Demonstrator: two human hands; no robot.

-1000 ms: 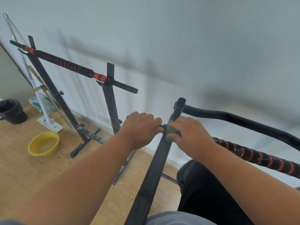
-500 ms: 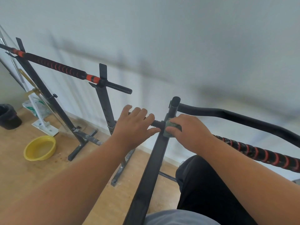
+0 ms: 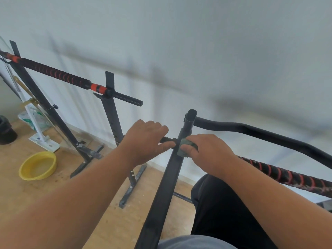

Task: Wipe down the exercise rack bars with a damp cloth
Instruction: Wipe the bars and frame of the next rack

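A black steel upright (image 3: 167, 182) of the near exercise rack rises through the middle of the view, with a curved black bar (image 3: 255, 130) branching off its top. A bar wrapped in black and red grip tape (image 3: 287, 175) runs right from the upright. My right hand (image 3: 210, 151) presses a small grey-green damp cloth (image 3: 184, 147) against the upright where this bar meets it. My left hand (image 3: 145, 141) is curled over the bar's threaded black end (image 3: 166, 139) on the upright's left side. A second rack (image 3: 111, 112) with its own taped bar (image 3: 59, 74) stands farther left.
A yellow basin (image 3: 37, 165) with water sits on the wooden floor at the left. A black bin (image 3: 6, 131) stands at the left edge, with a white stand (image 3: 42, 139) and a plastic bag near it. A pale wall runs close behind both racks. My dark trouser leg (image 3: 224, 209) is below the taped bar.
My left hand's fingers, spread half a second ago, have curled back over the threaded bar end. My right hand stays with the cloth on the upright. The view has shifted slightly.
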